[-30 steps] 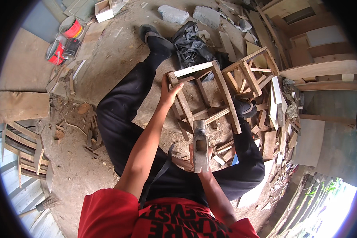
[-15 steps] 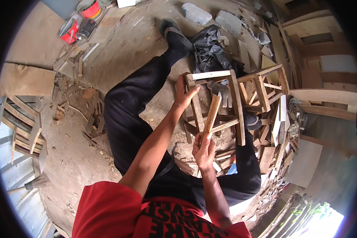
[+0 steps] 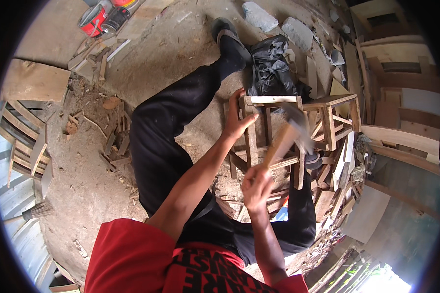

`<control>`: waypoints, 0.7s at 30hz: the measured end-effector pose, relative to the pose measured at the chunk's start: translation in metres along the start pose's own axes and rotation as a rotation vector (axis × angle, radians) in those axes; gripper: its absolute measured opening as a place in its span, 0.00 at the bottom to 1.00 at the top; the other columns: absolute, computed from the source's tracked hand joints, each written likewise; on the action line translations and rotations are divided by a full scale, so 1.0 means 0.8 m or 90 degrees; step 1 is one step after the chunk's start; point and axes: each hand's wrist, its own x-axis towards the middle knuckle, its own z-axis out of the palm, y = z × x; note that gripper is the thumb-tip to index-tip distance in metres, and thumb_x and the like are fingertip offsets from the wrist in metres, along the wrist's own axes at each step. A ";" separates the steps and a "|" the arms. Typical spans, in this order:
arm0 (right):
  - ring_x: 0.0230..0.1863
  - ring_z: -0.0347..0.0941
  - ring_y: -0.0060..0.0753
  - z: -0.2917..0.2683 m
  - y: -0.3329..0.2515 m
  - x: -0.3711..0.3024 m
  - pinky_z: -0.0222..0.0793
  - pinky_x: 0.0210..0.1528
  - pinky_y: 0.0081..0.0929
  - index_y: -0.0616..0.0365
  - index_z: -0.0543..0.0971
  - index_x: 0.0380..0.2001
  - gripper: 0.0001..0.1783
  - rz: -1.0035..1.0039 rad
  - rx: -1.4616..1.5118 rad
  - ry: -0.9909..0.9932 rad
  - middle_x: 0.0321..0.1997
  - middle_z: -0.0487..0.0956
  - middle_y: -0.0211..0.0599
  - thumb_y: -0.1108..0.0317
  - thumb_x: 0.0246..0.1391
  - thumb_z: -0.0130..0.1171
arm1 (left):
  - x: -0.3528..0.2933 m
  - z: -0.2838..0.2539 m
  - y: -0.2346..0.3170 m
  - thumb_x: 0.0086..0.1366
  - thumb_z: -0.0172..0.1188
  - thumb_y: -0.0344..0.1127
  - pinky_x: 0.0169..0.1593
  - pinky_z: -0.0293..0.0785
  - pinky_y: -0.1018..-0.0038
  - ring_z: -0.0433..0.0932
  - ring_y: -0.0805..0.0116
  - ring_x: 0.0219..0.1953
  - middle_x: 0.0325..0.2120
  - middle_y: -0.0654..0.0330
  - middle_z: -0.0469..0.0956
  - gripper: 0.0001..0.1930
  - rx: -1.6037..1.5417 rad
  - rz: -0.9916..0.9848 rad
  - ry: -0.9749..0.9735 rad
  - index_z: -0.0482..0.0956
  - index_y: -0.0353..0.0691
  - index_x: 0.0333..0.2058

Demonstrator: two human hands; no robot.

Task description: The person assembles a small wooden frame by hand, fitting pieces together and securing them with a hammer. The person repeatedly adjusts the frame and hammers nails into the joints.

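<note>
Between my legs stands a small wooden stool frame [image 3: 251, 141], with a pale strip across its top. My left hand [image 3: 237, 123] is closed round the frame's upper left corner post, thumb on the near side. In my right hand [image 3: 258, 188] is a hammer [image 3: 280, 145], gripped low on its wooden handle. The hammer's head is smeared by motion and overlaps the right side of the frame, so I cannot tell whether it touches the wood.
A second wooden frame [image 3: 330, 102] stands just right of the first. Scrap wood [image 3: 327, 195] is heaped on the right. Beyond lie a black plastic bag [image 3: 270, 66] and concrete blocks [image 3: 260, 15]. Red cans [image 3: 91, 22] sit far left, a slatted wooden piece [image 3: 27, 141] nearer.
The hammer has swung over to the right, its head now blurred. My left hand keeps its hold on the frame. The whole view has shifted slightly.
</note>
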 end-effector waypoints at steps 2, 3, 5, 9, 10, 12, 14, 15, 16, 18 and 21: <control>0.12 0.52 0.15 -0.004 0.007 0.003 0.47 0.14 0.19 0.60 0.67 0.30 0.31 0.239 0.091 -0.084 0.13 0.58 0.21 0.41 0.71 0.33 | 0.002 -0.001 -0.003 0.51 0.67 0.35 0.68 0.54 0.63 0.54 0.60 0.68 0.64 0.55 0.57 0.43 -0.003 0.014 -0.007 0.57 0.40 0.65; 0.12 0.52 0.15 -0.010 0.002 0.000 0.47 0.14 0.18 0.60 0.67 0.29 0.32 0.273 0.163 -0.062 0.13 0.58 0.21 0.40 0.71 0.33 | 0.002 -0.001 -0.005 0.51 0.67 0.35 0.68 0.54 0.63 0.54 0.60 0.68 0.64 0.55 0.58 0.43 -0.004 0.020 -0.011 0.57 0.40 0.65; 0.12 0.53 0.13 -0.018 -0.006 -0.006 0.47 0.13 0.16 0.59 0.67 0.29 0.33 0.313 0.280 -0.021 0.14 0.59 0.21 0.37 0.69 0.34 | 0.005 -0.001 -0.004 0.52 0.69 0.33 0.67 0.54 0.64 0.57 0.60 0.65 0.61 0.54 0.60 0.43 -0.008 0.016 -0.008 0.56 0.41 0.65; 0.12 0.54 0.13 -0.013 0.003 -0.007 0.49 0.14 0.16 0.58 0.67 0.27 0.34 0.280 0.218 -0.047 0.14 0.59 0.22 0.37 0.69 0.33 | 0.002 0.000 -0.004 0.52 0.70 0.32 0.66 0.55 0.65 0.59 0.60 0.63 0.58 0.54 0.61 0.42 0.002 0.027 -0.009 0.56 0.40 0.64; 0.13 0.55 0.13 -0.013 0.009 -0.007 0.49 0.14 0.16 0.57 0.67 0.25 0.34 0.281 0.189 -0.067 0.14 0.60 0.21 0.37 0.69 0.33 | 0.004 -0.001 -0.007 0.52 0.69 0.32 0.66 0.54 0.65 0.59 0.60 0.63 0.58 0.54 0.61 0.42 0.022 0.045 -0.011 0.56 0.40 0.64; 0.13 0.55 0.12 -0.013 0.003 -0.003 0.49 0.14 0.16 0.57 0.67 0.23 0.34 0.302 0.138 -0.089 0.14 0.59 0.20 0.38 0.69 0.33 | 0.006 -0.003 -0.012 0.53 0.69 0.33 0.66 0.54 0.65 0.59 0.60 0.63 0.58 0.54 0.61 0.42 -0.002 0.056 -0.014 0.57 0.39 0.64; 0.14 0.55 0.12 -0.017 -0.012 0.002 0.49 0.15 0.17 0.57 0.67 0.23 0.34 0.287 0.137 -0.081 0.15 0.59 0.20 0.38 0.70 0.32 | 0.008 -0.004 -0.016 0.53 0.69 0.35 0.66 0.53 0.65 0.58 0.60 0.64 0.60 0.54 0.60 0.42 -0.001 0.049 -0.020 0.56 0.39 0.64; 0.14 0.53 0.12 -0.023 -0.027 0.000 0.48 0.15 0.18 0.58 0.67 0.25 0.34 0.274 0.176 -0.080 0.15 0.59 0.20 0.39 0.70 0.32 | 0.007 -0.007 -0.016 0.53 0.68 0.36 0.67 0.52 0.64 0.57 0.60 0.65 0.61 0.54 0.59 0.43 0.015 0.034 -0.023 0.55 0.40 0.65; 0.14 0.53 0.13 -0.025 -0.048 0.001 0.48 0.15 0.18 0.58 0.66 0.25 0.33 0.244 0.208 -0.060 0.15 0.59 0.21 0.38 0.69 0.34 | 0.004 -0.010 -0.017 0.53 0.67 0.38 0.67 0.52 0.64 0.55 0.60 0.66 0.62 0.55 0.58 0.44 0.032 0.019 -0.025 0.54 0.41 0.66; 0.14 0.53 0.14 -0.036 -0.084 -0.003 0.48 0.14 0.17 0.57 0.64 0.28 0.32 0.136 0.306 -0.011 0.17 0.59 0.22 0.36 0.68 0.36 | 0.003 -0.005 -0.013 0.53 0.67 0.39 0.67 0.52 0.64 0.56 0.61 0.66 0.62 0.55 0.58 0.44 0.029 0.024 -0.027 0.54 0.40 0.66; 0.16 0.53 0.18 -0.043 -0.087 0.002 0.48 0.15 0.18 0.55 0.61 0.33 0.31 -0.112 0.403 -0.056 0.20 0.58 0.24 0.34 0.65 0.39 | 0.004 -0.004 -0.007 0.53 0.67 0.40 0.67 0.52 0.64 0.56 0.61 0.66 0.62 0.55 0.59 0.44 0.036 0.036 -0.020 0.54 0.40 0.66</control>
